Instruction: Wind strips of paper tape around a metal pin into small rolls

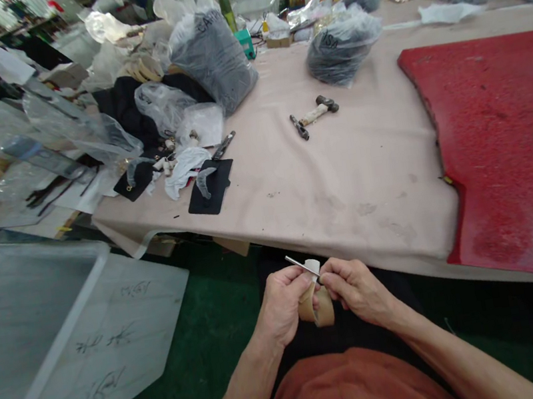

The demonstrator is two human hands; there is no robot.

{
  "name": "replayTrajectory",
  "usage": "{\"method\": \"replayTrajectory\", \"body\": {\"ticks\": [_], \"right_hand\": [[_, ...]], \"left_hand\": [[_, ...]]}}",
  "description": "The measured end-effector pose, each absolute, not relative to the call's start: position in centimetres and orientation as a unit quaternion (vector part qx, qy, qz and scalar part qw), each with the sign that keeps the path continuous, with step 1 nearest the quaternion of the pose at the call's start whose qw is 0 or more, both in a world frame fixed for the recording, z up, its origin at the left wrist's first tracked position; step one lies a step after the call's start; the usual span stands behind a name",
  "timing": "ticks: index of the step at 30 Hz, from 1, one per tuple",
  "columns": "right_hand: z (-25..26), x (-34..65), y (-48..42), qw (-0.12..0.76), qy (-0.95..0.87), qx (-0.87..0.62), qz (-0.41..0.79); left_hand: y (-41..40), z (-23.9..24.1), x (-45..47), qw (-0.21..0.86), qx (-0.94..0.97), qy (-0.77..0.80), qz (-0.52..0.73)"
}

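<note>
OK, L hand (285, 299) w/ tan strip (323, 312), bent R hand (355, 284) @ rod (300, 265)

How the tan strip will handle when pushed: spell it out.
The tan strip is probably flexible, since it curves round on itself. It seems light for its size, looking thin and narrow. Whether it springs back, I can't tell.

the table (325, 183) offers passage between black card (218, 185) and red board (515, 140), up to a hammer (314, 113).
</note>
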State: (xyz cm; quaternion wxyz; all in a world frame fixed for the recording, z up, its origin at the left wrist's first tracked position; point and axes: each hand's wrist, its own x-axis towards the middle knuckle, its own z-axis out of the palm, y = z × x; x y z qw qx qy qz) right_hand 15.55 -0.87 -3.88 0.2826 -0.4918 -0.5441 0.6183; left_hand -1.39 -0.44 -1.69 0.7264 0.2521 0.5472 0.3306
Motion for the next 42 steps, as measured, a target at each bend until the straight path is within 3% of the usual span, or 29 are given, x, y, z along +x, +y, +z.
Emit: {"method": "replayTrajectory", "body": {"ticks": [4,9,13,15,23,29,33,38,42], "right_hand": [[-4.6,15.6,0.0,0.264,-0.573,-0.486,0.605],[-5.3,18.1,1.0,0.296,-0.581,-0.584,0.482],[-4.5,18.2,-0.2,0.307,-0.546,-0.544,0.558],[-4.3,17.5,-0.9,0.309,-0.592,-0.515,0.538],[-6.4,15.8,-1.1,0.384,-0.721,-0.520,0.249],[-6.7,16.8,0.0,0.421,-0.729,-0.520,0.145],[-5.5,18.2,0.0,0.422,-0.637,-0.593,0.255],[-5.3,17.2,-1.2,0.390,-0.691,-0.516,0.322],[-6.9,17.1,-0.5,0.426,-0.473,-0.579,0.509]], "left_hand": [[-0.8,-1.5,-1.4,0.718,0.267,0.559,0.318],[-1.2,-1.3,-2.3,0.722,0.257,0.560,0.316],[-1.0,-1.4,-2.2,0.712,0.250,0.568,0.329],[-0.9,-1.4,-1.9,0.713,0.243,0.562,0.341],[-0.7,-1.3,-1.1,0.718,0.232,0.554,0.352],[-0.4,-0.7,-1.5,0.733,0.215,0.552,0.336],[-0.7,-0.7,-1.8,0.735,0.210,0.551,0.334],[-0.7,-0.8,-1.4,0.731,0.209,0.549,0.348],[-0.6,-0.7,-1.6,0.723,0.234,0.557,0.335]]}}
